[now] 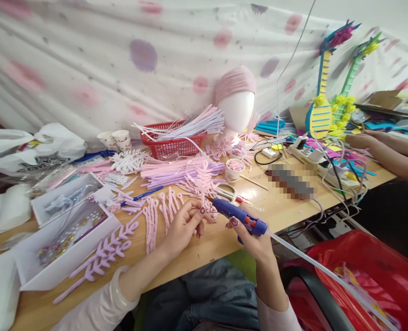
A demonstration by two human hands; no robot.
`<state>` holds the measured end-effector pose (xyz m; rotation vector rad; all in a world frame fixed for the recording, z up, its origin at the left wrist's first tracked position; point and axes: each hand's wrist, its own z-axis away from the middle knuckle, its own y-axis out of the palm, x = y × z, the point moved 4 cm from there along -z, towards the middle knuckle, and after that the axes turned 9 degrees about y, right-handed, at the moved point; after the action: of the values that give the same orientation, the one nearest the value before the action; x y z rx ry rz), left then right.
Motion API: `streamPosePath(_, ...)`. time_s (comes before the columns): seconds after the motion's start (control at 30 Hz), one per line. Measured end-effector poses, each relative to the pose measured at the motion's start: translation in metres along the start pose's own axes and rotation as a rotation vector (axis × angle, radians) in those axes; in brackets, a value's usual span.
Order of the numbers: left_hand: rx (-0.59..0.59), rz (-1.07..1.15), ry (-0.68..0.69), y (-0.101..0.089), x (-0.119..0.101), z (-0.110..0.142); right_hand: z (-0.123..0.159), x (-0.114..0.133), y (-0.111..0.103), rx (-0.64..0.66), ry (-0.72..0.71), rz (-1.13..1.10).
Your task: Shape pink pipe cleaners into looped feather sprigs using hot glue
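In my right hand (257, 241) is a blue hot glue gun (236, 215), a long clear glue stick (303, 253) trailing from its back. Its nozzle points left, close to the fingertips of my left hand (185, 225). Those fingers are pinched together at the lower end of a pink pipe-cleaner sprig (203, 177) with looped leaves. Several braided pink strips (151, 225) lie left of my left hand. Further left are purple pipe-cleaner sprigs (102, 257). Behind my hands, scissors (226, 191) rest on the table.
White boxes of beads (69, 239) stand at left. A red basket (171, 147) of pipe cleaners and a foam head (238, 108) with a pink cap are at the back. Cables and power strips (335, 177) lie right, near another person's arms (386, 151). A paper cup (234, 170) holds pink pieces.
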<state>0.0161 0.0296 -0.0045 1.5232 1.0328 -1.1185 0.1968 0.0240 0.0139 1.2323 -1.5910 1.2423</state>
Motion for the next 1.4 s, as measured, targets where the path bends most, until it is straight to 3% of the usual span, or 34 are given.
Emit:
streamPosePath(0.13, -0.001, 0.005, 0.006, 0.0, 0.001, 0.0, -0.002, 0.004, 0.003, 0.04, -0.07, 0.067)
streamPosePath(1.03, 0.022, -0.038, 0.01, 0.0, 0.001, 0.0, -0.001, 0.007, 0.003, 0.077, -0.169, 0.194)
streamPosePath(1.3, 0.022, -0.051, 0.017, -0.001, 0.0, -0.001, 0.0, 0.008, -0.003, 0.095, -0.088, 0.2)
streamPosePath(1.4, 0.027, -0.047, 0.035, 0.0, -0.001, -0.002, -0.001, 0.005, -0.014, 0.035, -0.011, 0.212)
